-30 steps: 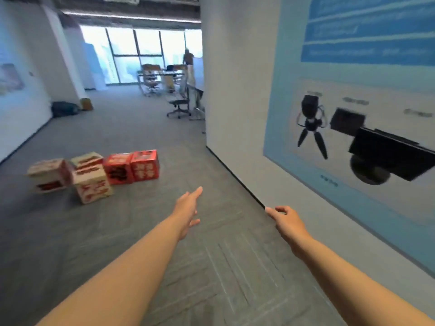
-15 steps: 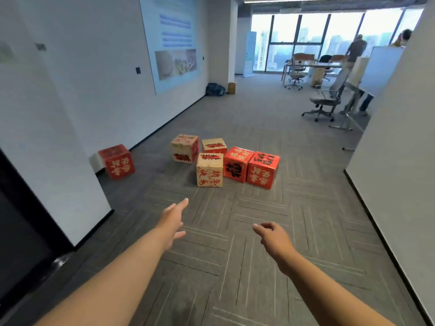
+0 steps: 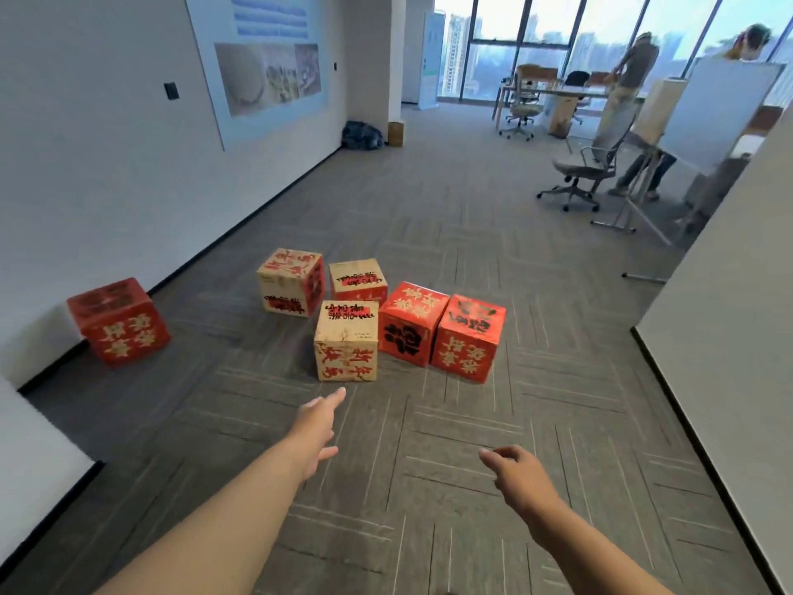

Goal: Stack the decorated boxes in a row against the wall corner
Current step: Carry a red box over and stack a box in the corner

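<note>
we are standing on a grey carpet floor (image 3: pixel 429 521) that is running far ahead. the left wall (image 3: pixel 107 186) is going along our nine o'clock side, and a big poster (image 3: pixel 266 66) is hanging on it at eleven o'clock. the right wall (image 3: pixel 738 315) is standing at three o'clock. an office chair (image 3: pixel 579 178) is sitting far off at one o'clock.

the lone red box (image 3: pixel 118 326) is sitting at ten o'clock, just beside the left wall. five more boxes are sitting close together at twelve o'clock, well apart from both walls. the front tan box (image 3: pixel 346 341) is sitting nearest us. the black-marked red box (image 3: pixel 410 324) is sitting right at its three o'clock side, and the end red box (image 3: pixel 467 339) is sitting next in line. the back tan box (image 3: pixel 289 287) and the banded tan box (image 3: pixel 358 279) are sitting behind them.

our left hand (image 3: pixel 315 427) is reaching toward twelve o'clock with fingers straight, holding nothing, near the front tan box but not touching it. our right hand (image 3: pixel 521 474) is hanging at five o'clock with fingers loosely bent, holding nothing.
</note>
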{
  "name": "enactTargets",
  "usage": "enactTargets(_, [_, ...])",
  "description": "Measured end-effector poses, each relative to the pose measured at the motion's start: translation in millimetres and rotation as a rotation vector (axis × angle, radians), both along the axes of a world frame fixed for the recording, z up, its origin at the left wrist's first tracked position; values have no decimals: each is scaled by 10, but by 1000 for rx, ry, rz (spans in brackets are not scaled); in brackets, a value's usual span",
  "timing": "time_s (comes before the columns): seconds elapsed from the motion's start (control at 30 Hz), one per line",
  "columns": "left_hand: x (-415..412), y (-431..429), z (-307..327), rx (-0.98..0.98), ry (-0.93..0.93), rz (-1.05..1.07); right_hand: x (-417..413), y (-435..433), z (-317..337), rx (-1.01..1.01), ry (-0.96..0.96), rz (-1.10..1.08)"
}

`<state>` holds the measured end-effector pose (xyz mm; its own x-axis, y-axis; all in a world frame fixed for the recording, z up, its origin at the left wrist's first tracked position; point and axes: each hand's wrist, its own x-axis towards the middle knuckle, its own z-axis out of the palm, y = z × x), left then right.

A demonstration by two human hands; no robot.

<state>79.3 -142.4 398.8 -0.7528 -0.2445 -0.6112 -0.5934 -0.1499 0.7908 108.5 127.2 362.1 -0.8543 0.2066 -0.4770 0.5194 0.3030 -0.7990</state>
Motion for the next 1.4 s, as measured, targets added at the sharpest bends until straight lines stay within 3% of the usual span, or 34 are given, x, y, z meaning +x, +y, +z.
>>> enactTargets(0.23, [-2591, 661, -324, -14, -26, -15, -2665, 550, -245, 29, -19, 10])
enactTargets(0.57, [-5413, 1605, -432, 18, -55, -157, -5362, 1380, -242, 122, -122, -27])
enactTargets(0.7, [-6620, 1835, -867, 26, -102, -157, -6435, 1708, -599, 141, -145, -61])
enactTargets(0.87, [-7972, 2167, -1665, 60, -217, -174, -7610, 2107, -1356, 167, -329, -117])
enactTargets(1.07, [-8788, 2455, -2893, 8, -469, -180, -8720, 2393, -2522, 188, -463, -60])
enactTargets(1.4, [-9010, 3050, -4952, 123, -747, -15, -10087, 2628, -4442, 289, -528, 209])
